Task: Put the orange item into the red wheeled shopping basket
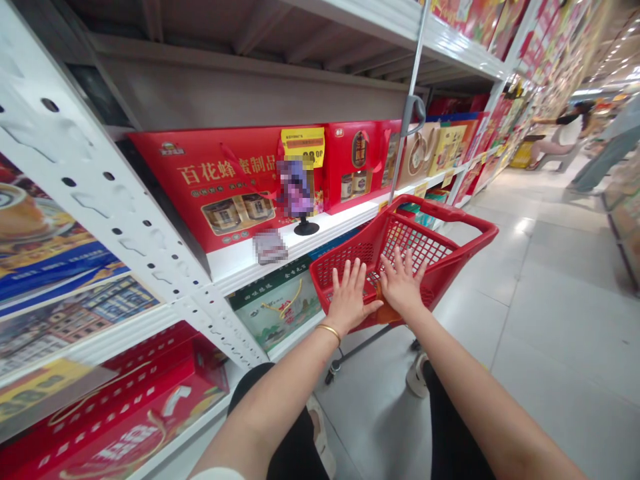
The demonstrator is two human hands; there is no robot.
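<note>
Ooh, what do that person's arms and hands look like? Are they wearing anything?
The left hand has a thin gold bangle at its wrist, and a white sleeve edge shows near the elbow. The right hand and right forearm are bare, with no bangle showing.

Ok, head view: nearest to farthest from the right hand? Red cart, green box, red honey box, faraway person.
1. Red cart: under the right hand.
2. Green box: left, lower shelf.
3. Red honey box: left, higher shelf.
4. Person: far right, down the aisle.
</note>
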